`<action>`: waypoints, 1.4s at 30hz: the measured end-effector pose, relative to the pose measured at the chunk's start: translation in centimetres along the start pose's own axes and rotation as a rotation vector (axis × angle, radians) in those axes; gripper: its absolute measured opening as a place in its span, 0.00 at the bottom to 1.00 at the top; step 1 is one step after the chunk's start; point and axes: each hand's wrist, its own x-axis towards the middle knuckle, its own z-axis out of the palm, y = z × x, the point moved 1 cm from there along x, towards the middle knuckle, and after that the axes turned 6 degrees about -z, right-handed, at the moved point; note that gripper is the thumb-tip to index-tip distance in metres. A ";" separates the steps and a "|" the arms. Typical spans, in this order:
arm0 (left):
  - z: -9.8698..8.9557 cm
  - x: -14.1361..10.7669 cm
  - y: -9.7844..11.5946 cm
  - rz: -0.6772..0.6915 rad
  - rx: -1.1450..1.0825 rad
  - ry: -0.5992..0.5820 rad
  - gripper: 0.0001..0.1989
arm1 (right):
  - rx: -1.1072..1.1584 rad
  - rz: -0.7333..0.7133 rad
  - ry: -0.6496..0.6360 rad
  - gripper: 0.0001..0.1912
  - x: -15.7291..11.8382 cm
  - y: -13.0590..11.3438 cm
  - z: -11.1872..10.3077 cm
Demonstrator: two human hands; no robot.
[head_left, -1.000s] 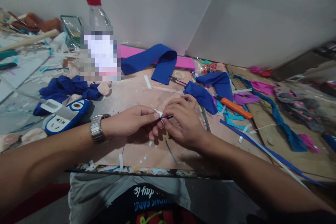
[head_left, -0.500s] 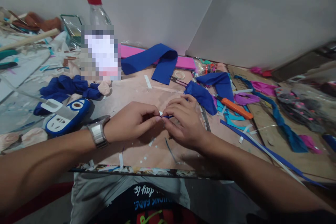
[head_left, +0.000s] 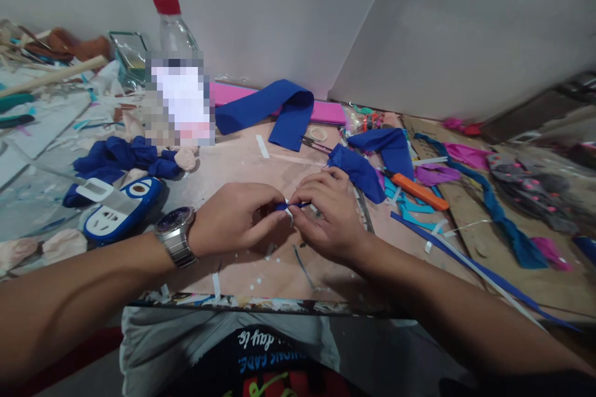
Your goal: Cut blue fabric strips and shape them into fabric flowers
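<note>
Your left hand (head_left: 237, 214) has rolled since the earlier frame, bringing the face of your watch (head_left: 174, 237) up into view; your right hand (head_left: 328, 214) has stayed nearly put. Both are over the near middle of the counter (head_left: 223, 164), with a blue band (head_left: 254, 108) lying beyond at the far side. Your left thumb and forefinger are almost closed, pinching a blue strip (head_left: 280, 206); your right fingers curl in and pinch it just beside. More blue shows at the left fingertips now, so the strip appears held from both sides. A white bit (head_left: 291, 217) sits at the pinch, too small to identify.
</note>
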 end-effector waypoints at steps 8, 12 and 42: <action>-0.1 0.0 0.0 0.080 0.028 0.084 0.08 | 0.018 0.000 -0.002 0.02 0.0 0.0 0.0; -0.1 0.0 -0.1 0.093 0.047 0.099 0.09 | 0.030 0.006 -0.015 0.01 0.0 0.0 -0.1; -0.3 0.2 0.3 -0.099 -0.210 0.040 0.08 | 0.036 -0.001 -0.035 0.01 0.1 -0.2 -0.2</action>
